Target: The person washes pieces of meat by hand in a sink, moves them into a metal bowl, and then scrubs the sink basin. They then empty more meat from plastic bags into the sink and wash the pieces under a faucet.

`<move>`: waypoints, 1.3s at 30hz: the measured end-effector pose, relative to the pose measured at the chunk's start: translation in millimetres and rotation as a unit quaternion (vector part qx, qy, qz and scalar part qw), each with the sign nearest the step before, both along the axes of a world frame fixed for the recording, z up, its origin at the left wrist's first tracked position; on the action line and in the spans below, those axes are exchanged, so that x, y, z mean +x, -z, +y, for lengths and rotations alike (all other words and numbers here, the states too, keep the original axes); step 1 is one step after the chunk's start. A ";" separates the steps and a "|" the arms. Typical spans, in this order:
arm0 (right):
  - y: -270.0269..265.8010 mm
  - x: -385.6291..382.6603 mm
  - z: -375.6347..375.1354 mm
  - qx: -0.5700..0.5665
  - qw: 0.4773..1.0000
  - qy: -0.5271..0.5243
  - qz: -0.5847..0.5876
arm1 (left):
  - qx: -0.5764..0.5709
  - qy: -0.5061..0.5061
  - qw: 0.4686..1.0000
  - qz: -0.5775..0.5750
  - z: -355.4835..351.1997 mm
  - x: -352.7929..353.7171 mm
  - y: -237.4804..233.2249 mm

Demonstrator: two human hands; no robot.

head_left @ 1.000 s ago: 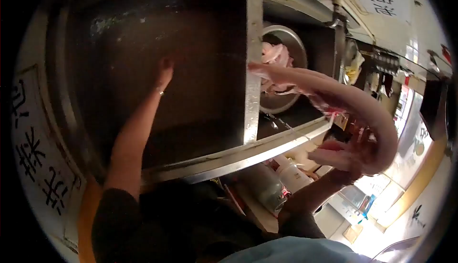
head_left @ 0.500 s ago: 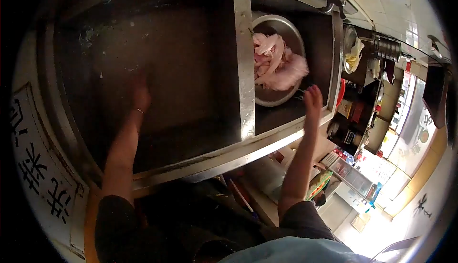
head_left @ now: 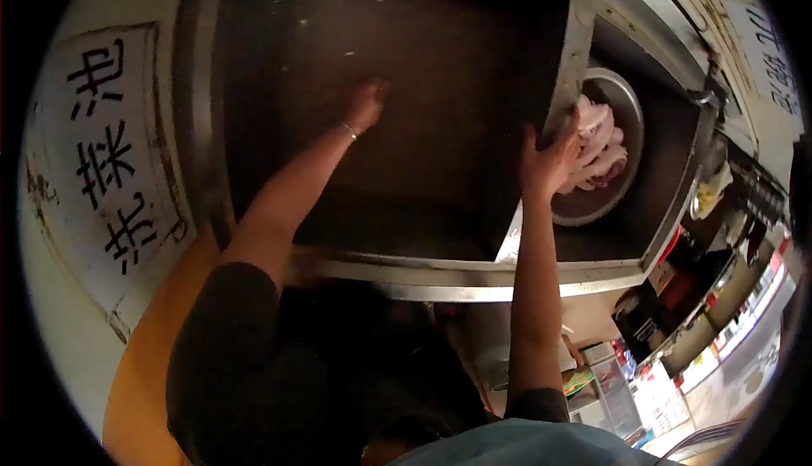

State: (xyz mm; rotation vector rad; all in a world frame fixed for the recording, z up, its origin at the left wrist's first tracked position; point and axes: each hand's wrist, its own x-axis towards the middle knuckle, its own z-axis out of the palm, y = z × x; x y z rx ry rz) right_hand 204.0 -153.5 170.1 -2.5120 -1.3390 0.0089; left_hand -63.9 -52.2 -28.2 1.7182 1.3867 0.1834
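Observation:
My left hand (head_left: pixel 367 106), with a bracelet at the wrist, is at the dark, murky water (head_left: pixel 440 136) in the large sink basin. Its fingertips are blurred and partly hidden, so their grip does not show. My right hand (head_left: pixel 550 161) is over the metal divider (head_left: pixel 578 39) between the two basins, fingers stretched and thumb apart, holding nothing. Just beyond it, a round metal bowl (head_left: pixel 636 119) stands in the smaller basin. Pale pink raw meat (head_left: pixel 602 149) in long, soft pieces lies in the bowl, partly hidden behind my right fingers.
The sink's metal front rim (head_left: pixel 423 273) runs between my body and the basins. A tap (head_left: pixel 710 94) is at the right end. Beyond it are a bowl of something yellow (head_left: pixel 715 191) and cluttered shelves. A sign (head_left: pixel 106 153) hangs on the left wall.
The view has swung, shifting the sink rightward. My right hand has moved from the bowl's near right side to the divider on its left. The meat lies differently in the bowl.

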 end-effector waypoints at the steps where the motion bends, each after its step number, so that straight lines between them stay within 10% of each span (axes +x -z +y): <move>1: -0.1 -0.5 0.5 0.001 1.000 -0.008 0.007 | -0.071 -0.019 0.996 -0.051 1.0 8.5 -23.4; 11: -3.8 -9.8 3.9 -0.017 0.998 0.044 0.032 | -0.071 0.089 0.974 -0.198 -67.2 2.9 -55.3; 13: -2.5 -7.0 3.3 -0.009 0.999 0.027 0.019 | -0.188 0.010 0.902 -0.388 -71.3 7.5 -57.9; 19: -2.1 -5.3 1.2 -0.015 0.999 0.011 -0.029 | -0.510 -0.058 0.766 -0.387 -50.9 -4.0 -88.6; 22: -10.7 -4.6 1.9 -0.007 1.000 0.003 -0.025 | -0.549 -0.073 0.615 -0.561 -37.2 -2.2 -125.9; 30: -16.0 -1.3 -1.1 -0.028 0.996 0.076 0.021 | -0.540 -0.250 0.487 -0.639 -4.4 21.4 -182.0; 39: -22.7 4.1 -7.2 -0.023 0.998 0.032 -0.041 | -0.487 -0.301 0.586 -0.574 -2.4 25.7 -216.8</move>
